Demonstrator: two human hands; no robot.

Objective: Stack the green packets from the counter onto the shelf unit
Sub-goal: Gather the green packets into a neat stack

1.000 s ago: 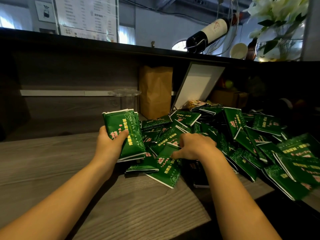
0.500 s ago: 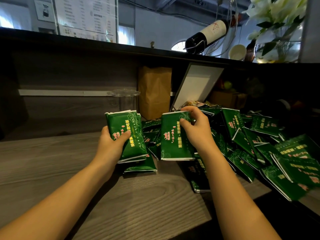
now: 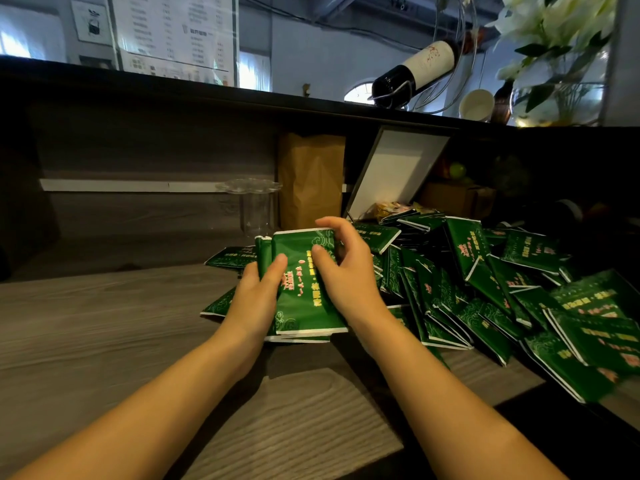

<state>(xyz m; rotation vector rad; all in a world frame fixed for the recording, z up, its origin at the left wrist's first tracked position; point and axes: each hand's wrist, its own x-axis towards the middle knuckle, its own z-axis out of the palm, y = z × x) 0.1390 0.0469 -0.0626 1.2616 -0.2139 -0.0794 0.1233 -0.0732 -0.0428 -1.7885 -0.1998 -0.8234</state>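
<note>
The left forearm comes in from the lower left corner and slants up across the grey wood-grain worktop (image 3: 104,323) towards the middle. The left hand (image 3: 256,299) is turned palm-inward and grips the left side of a stack of green packets (image 3: 304,299). Its thumb lies flat across the printed front, and its fingers are hidden behind the stack. The stack is held on end near the middle of the worktop, front face towards the camera, with white edges showing along the bottom. Whether its lower edge touches the worktop cannot be told.

Behind the stack, against the worktop's back wall, stand a clear plastic cup (image 3: 256,209) and a brown paper bag (image 3: 311,178).

The right forearm enters from the lower right and meets the stack from the other side. The right hand (image 3: 349,278) pinches the stack's upper right part. The thumb presses on the front face, the forefinger arches over the top edge and the other fingers curl round behind. Both hands are closed on the same stack and lie almost touching.

Right of the hands, a heap of green packets (image 3: 485,289) sprawls over the worktop to its right edge. Many of them lie tilted and overlapping, and a few loose ones poke out behind the left hand. A white board (image 3: 394,168) leans at the back, above the heap.
</note>
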